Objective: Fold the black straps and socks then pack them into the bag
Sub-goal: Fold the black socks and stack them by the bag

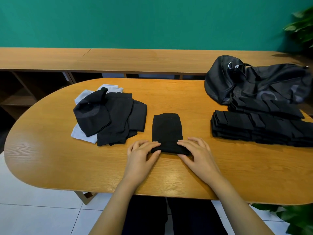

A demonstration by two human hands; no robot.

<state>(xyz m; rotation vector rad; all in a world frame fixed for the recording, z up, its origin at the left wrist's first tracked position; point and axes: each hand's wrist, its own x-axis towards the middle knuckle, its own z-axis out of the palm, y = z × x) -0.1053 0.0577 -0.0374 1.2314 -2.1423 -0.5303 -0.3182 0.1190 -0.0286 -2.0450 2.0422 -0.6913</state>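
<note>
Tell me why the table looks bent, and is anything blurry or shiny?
Head view: the wide lens bows the table and bench; the plant at top right and the right end of the bag are smeared; a sheen sits on the table's left end; the black sock shows little detail.

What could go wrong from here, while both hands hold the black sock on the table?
1. The left hand and right hand pinch only the near edge of the black sock; its layers may slip and the fold may come out crooked.
2. The unfolded pile lies close on its left and could get dragged along.
</note>
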